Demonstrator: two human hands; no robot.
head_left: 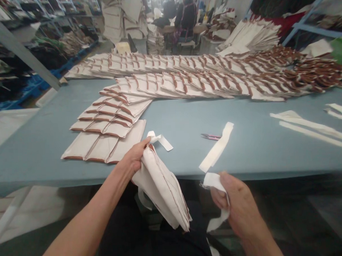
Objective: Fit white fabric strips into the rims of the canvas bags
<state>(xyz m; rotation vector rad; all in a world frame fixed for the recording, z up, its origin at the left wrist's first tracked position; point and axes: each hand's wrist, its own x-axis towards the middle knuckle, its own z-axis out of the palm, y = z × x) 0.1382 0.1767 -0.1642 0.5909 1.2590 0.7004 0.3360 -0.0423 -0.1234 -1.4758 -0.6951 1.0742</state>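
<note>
My left hand (pixel 134 158) is closed on a stack of cream fabric pieces with brown edging (pixel 162 188), held at the near edge of the blue table (pixel 184 120). A short white strip (pixel 160 139) sticks up from the top of that stack. My right hand (pixel 233 200) is closed round a white fabric strip (pixel 214 181) that hangs down below it. Another white strip (pixel 217 146) lies on the table just beyond my right hand, beside small pink-handled snips (pixel 210 136).
Overlapping rows of cream pieces with brown trim (pixel 186 82) cover the table's far half and left side. Long white strips (pixel 309 127) lie at the right. People sit at the back (pixel 185 14) among fabric stacks. Shelving stands on the left.
</note>
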